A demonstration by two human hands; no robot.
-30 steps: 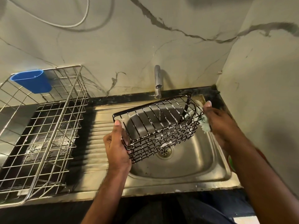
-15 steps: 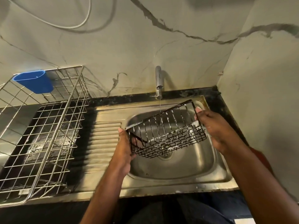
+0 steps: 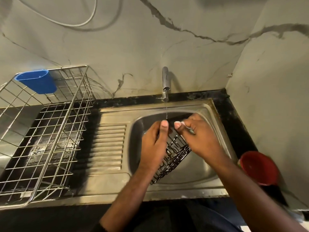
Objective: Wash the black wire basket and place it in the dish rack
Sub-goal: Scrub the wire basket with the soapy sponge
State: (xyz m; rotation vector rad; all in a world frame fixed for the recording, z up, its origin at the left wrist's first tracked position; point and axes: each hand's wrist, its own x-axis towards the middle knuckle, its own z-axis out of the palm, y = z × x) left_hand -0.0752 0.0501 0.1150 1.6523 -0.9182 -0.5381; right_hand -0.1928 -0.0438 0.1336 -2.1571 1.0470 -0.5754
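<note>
The black wire basket [image 3: 173, 156], streaked with white suds, stands tipped on end over the steel sink [image 3: 205, 166], one side pointing down toward the near rim. My left hand [image 3: 155, 144] grips its left edge, thumb up on top. My right hand [image 3: 200, 139] holds its upper right edge, with a pale sponge scrap showing at the fingers. A thin stream of water falls from the tap [image 3: 165, 82] onto the top of the basket between my thumbs. The steel wire dish rack [image 3: 50, 131] stands on the counter to the left.
A blue plastic cup holder [image 3: 37, 81] hangs on the rack's back left corner. A red bowl [image 3: 259, 166] sits at the right edge of the counter by the wall. The ribbed drainboard [image 3: 108, 146] lies between rack and sink. Walls close in behind and on the right.
The basket has swung from lying wide across the sink to standing on end. Both hands have come together at its top, under the water stream.
</note>
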